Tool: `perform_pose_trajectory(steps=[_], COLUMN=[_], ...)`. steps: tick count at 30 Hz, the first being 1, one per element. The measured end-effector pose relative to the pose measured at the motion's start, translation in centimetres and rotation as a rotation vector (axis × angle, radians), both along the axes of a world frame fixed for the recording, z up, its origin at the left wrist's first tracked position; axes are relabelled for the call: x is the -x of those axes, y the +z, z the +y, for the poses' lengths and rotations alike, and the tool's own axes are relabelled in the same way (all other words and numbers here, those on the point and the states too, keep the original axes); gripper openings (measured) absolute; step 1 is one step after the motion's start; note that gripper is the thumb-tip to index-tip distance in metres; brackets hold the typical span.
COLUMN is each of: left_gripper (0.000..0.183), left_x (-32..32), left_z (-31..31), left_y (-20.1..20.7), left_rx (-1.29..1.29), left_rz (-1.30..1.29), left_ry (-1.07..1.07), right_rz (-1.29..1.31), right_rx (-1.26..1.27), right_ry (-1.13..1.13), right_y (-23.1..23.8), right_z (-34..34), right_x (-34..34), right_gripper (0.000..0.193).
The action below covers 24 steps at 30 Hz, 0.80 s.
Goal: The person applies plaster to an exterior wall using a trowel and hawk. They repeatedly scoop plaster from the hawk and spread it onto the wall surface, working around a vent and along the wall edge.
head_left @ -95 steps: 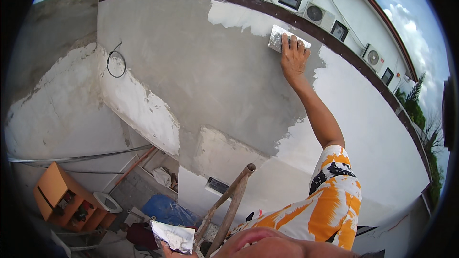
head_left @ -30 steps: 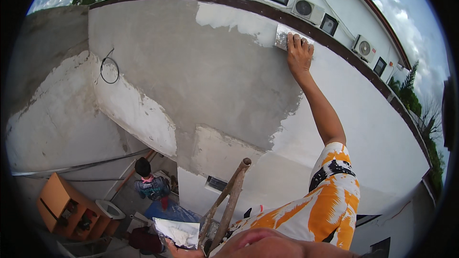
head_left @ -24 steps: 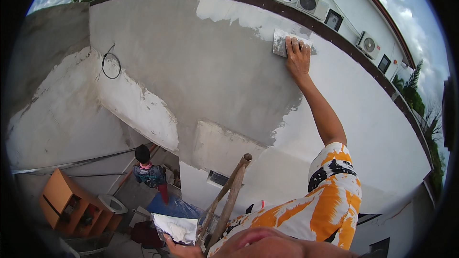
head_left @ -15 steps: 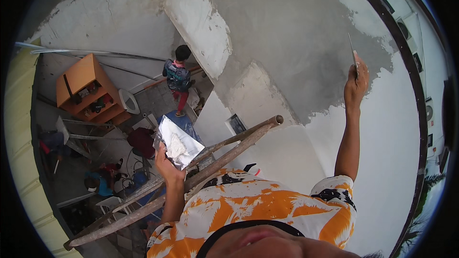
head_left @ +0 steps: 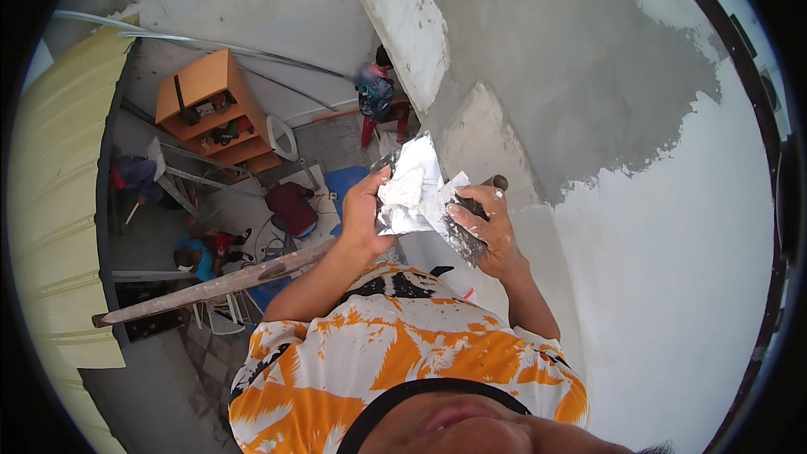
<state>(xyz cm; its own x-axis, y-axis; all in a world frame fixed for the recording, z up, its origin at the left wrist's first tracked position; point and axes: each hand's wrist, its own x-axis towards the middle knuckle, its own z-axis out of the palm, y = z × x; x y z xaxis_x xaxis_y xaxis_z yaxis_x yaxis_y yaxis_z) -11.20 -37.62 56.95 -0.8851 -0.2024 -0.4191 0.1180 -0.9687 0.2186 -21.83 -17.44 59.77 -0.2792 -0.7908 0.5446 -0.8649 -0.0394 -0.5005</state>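
My left hand (head_left: 361,214) grips a shiny metal plate (head_left: 424,154) in front of my chest, its fingers partly hidden beneath. A lump of white putty (head_left: 402,192) lies on the plate. Wrapped around a broad, putty-smeared scraper (head_left: 464,240), my right hand (head_left: 499,244) holds its blade against or just over the plate's right side; whether they touch I cannot tell. Beyond both hands rises a wall with a bare grey area (head_left: 572,76) and a smooth white coat (head_left: 689,235) at its right and lower part.
Wooden poles (head_left: 223,284) cross close below my arms. Far down at left stand an orange shelf cabinet (head_left: 197,88), a white oval seat (head_left: 282,139) and a metal frame (head_left: 189,166). Several people, one in maroon (head_left: 292,208), are down there. A pale yellow corrugated sheet (head_left: 63,202) borders the left.
My right hand has come down from the wall with the scraper to the plate. My left hand with the plate has shifted right and up in the view, which has also moved.
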Motion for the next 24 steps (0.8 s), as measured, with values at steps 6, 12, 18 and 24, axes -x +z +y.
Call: perform_pose_trajectory(steps=[6,12,18,24], left_gripper=[0.022,0.024,0.027,0.03], left_x=[-2.2,-3.2,-3.8,-4.1], left_z=[1.9,4.5,6.7,7.0], left_y=[3.2,3.6,4.2,4.4], left_rx=[0.514,0.72,0.941,1.003], left_rz=[-0.077,-0.167,-0.318,-0.456], left_ry=[0.119,-0.199,-0.302,-0.212], right_rz=[0.01,0.344,0.258,0.111], right_rx=[0.028,-0.333,-0.254,-0.106], right_ry=[0.005,0.129,0.151,0.223], right_y=[0.4,3.8,5.7,5.0], right_z=[7.1,8.9,9.5,9.9], right_x=[2.9,0.0,-1.4,-2.0], right_gripper=[0.043,0.043,0.047,0.054])
